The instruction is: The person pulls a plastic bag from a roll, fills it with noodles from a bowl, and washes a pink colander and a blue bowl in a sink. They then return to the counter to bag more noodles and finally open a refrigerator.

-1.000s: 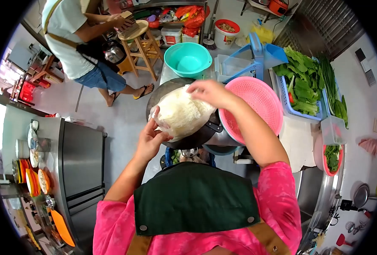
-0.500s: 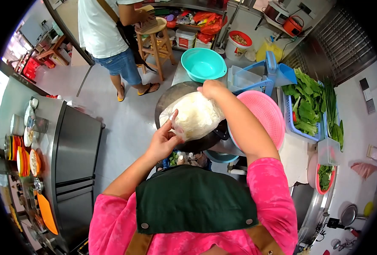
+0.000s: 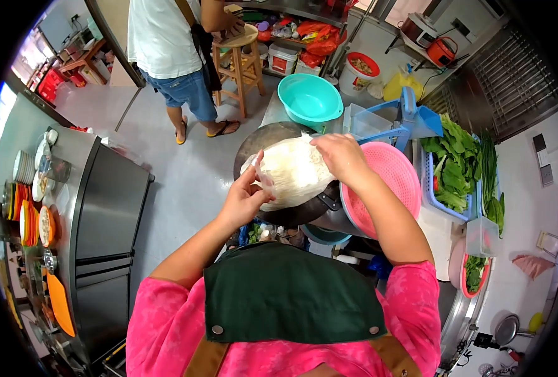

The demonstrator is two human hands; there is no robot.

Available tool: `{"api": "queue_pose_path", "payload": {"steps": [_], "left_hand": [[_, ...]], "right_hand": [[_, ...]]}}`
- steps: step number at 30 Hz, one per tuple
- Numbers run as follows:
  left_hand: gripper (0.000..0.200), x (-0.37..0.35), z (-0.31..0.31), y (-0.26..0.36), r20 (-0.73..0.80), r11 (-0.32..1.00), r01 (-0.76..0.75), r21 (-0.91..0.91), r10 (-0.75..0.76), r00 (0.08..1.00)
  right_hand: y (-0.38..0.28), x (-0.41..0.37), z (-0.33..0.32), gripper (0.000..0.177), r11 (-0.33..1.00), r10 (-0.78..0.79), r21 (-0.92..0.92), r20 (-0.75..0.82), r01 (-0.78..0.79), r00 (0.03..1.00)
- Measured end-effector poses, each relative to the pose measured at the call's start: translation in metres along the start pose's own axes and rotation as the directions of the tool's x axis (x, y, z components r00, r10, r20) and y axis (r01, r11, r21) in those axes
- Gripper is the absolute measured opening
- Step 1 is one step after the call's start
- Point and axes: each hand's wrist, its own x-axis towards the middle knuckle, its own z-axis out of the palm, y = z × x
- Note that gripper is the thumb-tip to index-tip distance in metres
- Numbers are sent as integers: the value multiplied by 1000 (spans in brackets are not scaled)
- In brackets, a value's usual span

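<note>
A clear plastic bag of white, stringy food (image 3: 295, 171) is held over a dark round pan (image 3: 254, 141). My left hand (image 3: 246, 200) pinches the bag's left side between thumb and fingers. At the bag's upper right edge, my right hand (image 3: 340, 156) grips the plastic with its fingers closed. The pan's black handle (image 3: 329, 200) shows below the bag on the right. Just right of my right forearm and partly behind it is a pink perforated basket (image 3: 389, 173). Beyond the pan sits a turquoise basin (image 3: 310, 98).
A person (image 3: 169, 56) stands at the upper left beside a wooden stool (image 3: 240, 41). Leafy greens (image 3: 452, 166) fill a blue basket (image 3: 428, 173) at the right. A steel counter unit (image 3: 103, 207) runs along the left. A blue-framed device (image 3: 404, 119) stands behind the pink basket.
My right hand has moved right and down along the bag's edge, and its forearm is lower. My left hand keeps its pinch. The whole view has shifted slightly.
</note>
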Motion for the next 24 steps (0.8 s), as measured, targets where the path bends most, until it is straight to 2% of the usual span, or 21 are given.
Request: {"api": "queue_pose_path", "payload": {"steps": [2, 4, 6, 8, 10, 11, 12, 13, 14, 15, 16, 17, 18, 20, 22, 24], "left_hand": [[74, 0, 2, 1, 4, 1000, 8, 8, -8, 1000], [74, 0, 2, 0, 7, 1000, 4, 6, -4, 1000], [73, -1, 4, 1, 10, 1000, 1, 3, -1, 1000], [73, -2, 6, 2, 12, 1000, 9, -8, -9, 1000], [73, -2, 6, -1, 10, 1000, -2, -13, 2, 1000], [73, -2, 5, -2, 8, 1000, -11, -18, 11, 1000], [73, -2, 5, -1, 9, 1000, -10, -18, 10, 1000], [74, -1, 5, 0, -2, 1000, -10, -11, 10, 1000], [74, 1, 4, 1, -14, 1000, -12, -5, 12, 1000], [74, 3, 4, 3, -17, 1000, -18, -6, 18, 1000], [72, 7, 4, 5, -55, 999, -34, -26, 32, 998], [69, 11, 2, 8, -93, 998, -50, -46, 45, 995], [69, 15, -1, 13, -96, 997, -56, -45, 51, 994], [61, 25, -10, 28, -176, 988, -73, -134, 48, 983], [50, 27, -14, 48, -203, 973, -78, -216, 34, 979], [45, 24, -10, 69, -202, 984, -116, -133, 88, 975]], "right_hand": [[13, 0, 7, 19, 975, 168, 177, -183, -135, 969], [37, -4, 22, 17, 982, 175, 119, -246, -150, 953], [49, -7, 27, 23, 914, 406, 56, -89, -403, 909], [52, -10, 28, 29, 898, 439, 11, -79, -440, 895], [50, -12, 28, 27, 869, 494, -62, 80, -491, 866], [58, -10, 35, 27, 869, 494, -62, 81, -491, 865], [74, -8, 49, 22, 758, 559, 309, 145, -574, 817], [81, -6, 51, 17, 519, 590, 625, 232, -583, 774], [89, -8, 48, 17, 522, 589, 624, 230, -582, 775], [91, -8, 36, 14, 153, 549, 845, 358, -512, 755], [88, -7, 24, 10, -260, 457, 887, 462, -382, 760], [79, -6, 15, 5, -329, 480, 883, 461, -333, 747], [75, -4, 5, 5, -325, 477, 885, 457, -333, 750], [67, -2, -17, 3, -385, 437, 902, 363, -194, 823], [46, 1, -39, 3, -336, 448, 926, 320, -174, 835], [30, 3, -51, 4, -249, 397, 954, 257, -166, 881]]}}
